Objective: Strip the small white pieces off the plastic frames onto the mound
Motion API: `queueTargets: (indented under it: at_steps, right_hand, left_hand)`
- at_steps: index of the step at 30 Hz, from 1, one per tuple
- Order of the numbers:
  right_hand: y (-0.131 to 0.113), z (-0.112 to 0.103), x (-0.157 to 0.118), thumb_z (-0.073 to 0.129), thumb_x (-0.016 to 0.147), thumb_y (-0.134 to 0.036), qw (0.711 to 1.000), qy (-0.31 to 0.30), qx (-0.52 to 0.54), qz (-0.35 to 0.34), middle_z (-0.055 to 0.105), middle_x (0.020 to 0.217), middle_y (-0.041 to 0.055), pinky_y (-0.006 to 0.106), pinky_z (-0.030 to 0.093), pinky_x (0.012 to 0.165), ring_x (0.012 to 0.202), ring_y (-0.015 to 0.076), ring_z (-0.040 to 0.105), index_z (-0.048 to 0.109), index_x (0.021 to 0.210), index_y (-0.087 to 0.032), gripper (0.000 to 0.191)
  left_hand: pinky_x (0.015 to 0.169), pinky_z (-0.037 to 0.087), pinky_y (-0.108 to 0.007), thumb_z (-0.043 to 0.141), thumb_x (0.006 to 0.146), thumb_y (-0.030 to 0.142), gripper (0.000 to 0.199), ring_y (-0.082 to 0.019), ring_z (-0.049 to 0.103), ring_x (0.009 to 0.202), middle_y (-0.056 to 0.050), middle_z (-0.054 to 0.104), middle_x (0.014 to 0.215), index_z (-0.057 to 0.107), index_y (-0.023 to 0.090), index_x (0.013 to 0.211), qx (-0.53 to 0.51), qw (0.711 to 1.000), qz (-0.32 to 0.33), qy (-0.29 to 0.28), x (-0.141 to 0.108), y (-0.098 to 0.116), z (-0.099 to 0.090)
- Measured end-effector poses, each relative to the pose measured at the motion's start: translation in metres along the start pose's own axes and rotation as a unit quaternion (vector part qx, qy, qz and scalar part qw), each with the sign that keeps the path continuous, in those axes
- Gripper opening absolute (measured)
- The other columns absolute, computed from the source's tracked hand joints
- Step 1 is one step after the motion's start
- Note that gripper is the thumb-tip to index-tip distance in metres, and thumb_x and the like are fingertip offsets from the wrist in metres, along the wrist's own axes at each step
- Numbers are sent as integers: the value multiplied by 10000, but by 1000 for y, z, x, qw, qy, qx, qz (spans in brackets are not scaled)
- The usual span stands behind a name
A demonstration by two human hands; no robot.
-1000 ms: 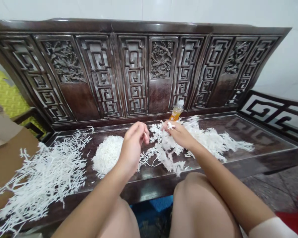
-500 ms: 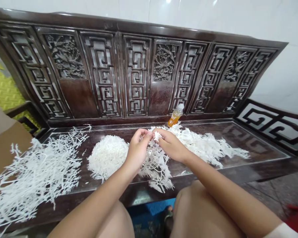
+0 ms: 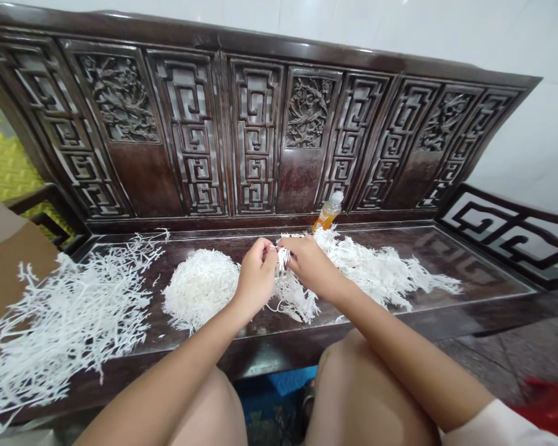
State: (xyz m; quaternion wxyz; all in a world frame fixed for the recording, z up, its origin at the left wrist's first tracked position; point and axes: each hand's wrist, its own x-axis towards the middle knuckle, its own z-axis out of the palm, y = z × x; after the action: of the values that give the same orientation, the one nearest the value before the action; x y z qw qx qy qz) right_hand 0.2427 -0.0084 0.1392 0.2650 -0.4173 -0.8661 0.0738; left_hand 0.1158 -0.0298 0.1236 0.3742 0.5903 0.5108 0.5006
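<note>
My left hand point(image 3: 256, 272) and my right hand point(image 3: 310, 260) meet above the bench seat, fingers pinched together. Between them is a small white branched piece point(image 3: 283, 255), held at the fingertips of both hands. Below my hands lies a loose clump of white branched pieces point(image 3: 297, 300). To the left sits a rounded heap of short white pieces point(image 3: 199, 288). On the right, a longer pile of white feathery pieces point(image 3: 381, 269) spreads over the seat. Farther left is a large tangle of white branching stems point(image 3: 88, 316).
A bottle with orange liquid point(image 3: 328, 212) stands tilted-looking at the carved backrest point(image 3: 302, 176). A brown cardboard box point(image 3: 21, 266) and yellow textured padding point(image 3: 9, 161) are at the left. The bench's right armrest point(image 3: 506, 238) closes that end. Something red point(image 3: 549, 402) lies on the floor.
Both hands have shifted slightly left, with the right fingers nearer the left ones. The clump beneath them no longer hangs as far over the seat's front edge.
</note>
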Motion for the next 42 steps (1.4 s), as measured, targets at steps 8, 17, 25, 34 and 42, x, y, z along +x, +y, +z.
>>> queueTargets:
  at_steps: [8, 17, 25, 34, 42]
  right_hand:
    - [4, 6, 9, 336, 731, -167, 992, 26, 98, 72, 464, 567, -11, 223, 267, 529, 546, 109, 398, 425, 597, -172, 161]
    - [72, 2, -1, 355, 712, -264, 948, 54, 205, 237, 410, 547, -15, 240, 318, 520, 538, 120, 395, 481, 641, -164, 176]
    - [2, 8, 9, 386, 700, -207, 914, -53, 344, 210, 449, 625, -40, 244, 362, 552, 565, 110, 424, 380, 840, -211, 140]
    - [-6, 13, -1, 375, 761, -251, 953, -39, 271, 133, 442, 683, -24, 250, 341, 618, 647, 115, 417, 426, 800, -181, 95]
    - [-6, 15, 0, 387, 772, -253, 957, -30, 259, 127, 473, 729, -15, 241, 344, 628, 673, 114, 437, 442, 806, -175, 101]
  left_hand:
    - [504, 254, -226, 333, 781, 229, 139, -86, 308, 531, 38, 332, 569, 368, 185, 654, -44, 999, 17, 27, -5, 4, 4]
    - [568, 354, -219, 363, 716, 161, 122, -70, 380, 543, 30, 366, 587, 331, 175, 599, -300, 951, -64, 28, -11, 17, -31]
    - [466, 298, -178, 464, 656, 143, 39, -37, 362, 457, 39, 396, 551, 428, 144, 643, -396, 884, -243, -43, 9, -16, -19]
    - [495, 260, -201, 471, 720, 358, 210, -57, 328, 489, 49, 380, 564, 471, 158, 656, -167, 974, -118, -102, 0, -12, -21]
    - [631, 325, -240, 432, 742, 377, 233, -125, 449, 679, 4, 528, 727, 530, 167, 760, 3, 991, -25, -130, 5, -18, -25]
